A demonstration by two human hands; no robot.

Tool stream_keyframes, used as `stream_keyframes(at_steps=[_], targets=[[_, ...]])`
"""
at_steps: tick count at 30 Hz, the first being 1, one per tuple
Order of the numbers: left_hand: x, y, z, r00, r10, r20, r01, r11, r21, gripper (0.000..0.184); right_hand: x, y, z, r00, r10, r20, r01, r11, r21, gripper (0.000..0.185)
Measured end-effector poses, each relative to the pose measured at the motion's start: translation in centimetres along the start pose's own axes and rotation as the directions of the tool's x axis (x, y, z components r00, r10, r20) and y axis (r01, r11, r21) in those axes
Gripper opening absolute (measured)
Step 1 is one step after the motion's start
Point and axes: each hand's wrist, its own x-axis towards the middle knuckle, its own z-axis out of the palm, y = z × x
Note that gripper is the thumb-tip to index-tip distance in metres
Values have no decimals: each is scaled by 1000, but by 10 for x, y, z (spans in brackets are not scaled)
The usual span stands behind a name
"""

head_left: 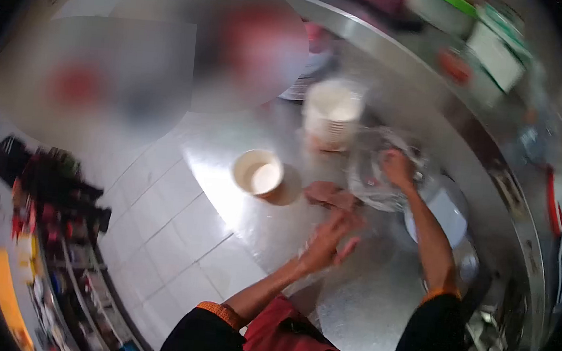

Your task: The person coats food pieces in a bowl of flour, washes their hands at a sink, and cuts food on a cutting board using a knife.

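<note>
My left hand [327, 244] is over the steel counter, its fingers spread and slightly blurred, with nothing seen in them. Just beyond its fingertips lies a crumpled brownish-pink cloth-like piece [330, 194]. My right hand [398, 169] reaches into a clear plastic bag [368, 176], its fingers curled together; what they grip is hidden. To the left of the cloth-like piece stands a single white paper bowl [258, 174], open side up. A stack of similar white bowls [333, 117], partly in clear wrap, stands behind the bag.
A round white lid or plate [446, 218] lies under my right forearm. The counter's raised steel rim [434, 75] curves around the far and right sides. Containers with a green lid [454, 1] stand beyond it. At far left are another person [49, 180] and shelves [85, 272].
</note>
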Motion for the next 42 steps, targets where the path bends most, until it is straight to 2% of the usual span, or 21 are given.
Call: stream_keyframes(at_steps=[1,2,5,7,10,12,14,16,17,18,19,20,21,23,28,33,35,37,39,41,42], targets=[[-24,-1,-10,1000,16,9,-16,1000,0,37,-2,-4,-6,998,20,54,-18,999,-33,30],[-53,-2,-24,1000,19,1,-19,1000,24,37,-7,0,-8,991,-120,63,123,992,-35,32],[-126,24,-87,959,-262,-109,273,956,106,29,-5,3,-28,926,-240,290,297,940,-171,45],[-172,38,-131,889,-352,-294,396,913,103,28,8,59,-5,824,-552,128,567,803,-184,24],[-241,37,-199,674,-426,-604,570,820,58,25,-53,-107,-64,900,-429,75,399,881,254,10],[-292,33,-240,503,-412,-759,639,770,5,22,-123,-239,-90,881,-432,191,374,885,278,28],[-338,34,-288,383,-313,-869,664,748,23,18,-169,-345,-71,758,-538,368,265,770,580,28],[-389,49,-343,277,-275,-921,712,702,4,17,-191,-429,-10,523,-711,469,319,675,666,27],[-417,52,-366,221,-244,-944,726,688,-8,17,-195,-465,37,425,-767,480,466,641,610,26],[-447,55,-392,158,-223,-962,753,657,-29,17,-219,-523,66,429,-664,613,274,742,612,25],[-479,59,-417,102,-202,-974,780,625,-47,17,-232,-565,111,320,-774,547,407,633,658,27],[-512,57,-441,47,-114,-992,784,620,-34,16,-251,-615,145,250,-809,533,384,588,712,23],[-545,56,-465,-72,-133,-989,749,647,-141,15,-272,-671,182,246,-836,490,387,549,741,19],[-597,63,-515,-238,-148,-960,706,653,-275,15,-307,-777,221,93,-917,388,455,386,803,31],[-709,111,-642,-374,56,-926,755,598,-269,15,-389,-1026,290,-235,-875,423,445,290,847,32],[-871,92,-708,-652,230,-722,695,563,-448,13,-489,-1303,378,-592,-785,184,435,-119,893,32],[-919,87,-721,-562,401,-723,826,308,-472,15,-551,-1425,397,-672,-739,-49,327,-355,876,30],[-927,99,-754,-669,409,-620,732,219,-645,19,-624,-1548,437,-725,-671,-153,223,-440,870,27],[-931,111,-789,-833,371,-411,535,352,-768,26,-707,-1658,453,-764,-615,-196,173,-488,855,26],[-945,119,-845,-697,592,-404,655,296,-695,14,-788,-1766,501,-831,-508,-228,186,-639,746,27],[-961,116,-864,-730,589,-347,606,322,-727,14,-826,-1817,525,-854,-489,-175,213,-637,741,28]])
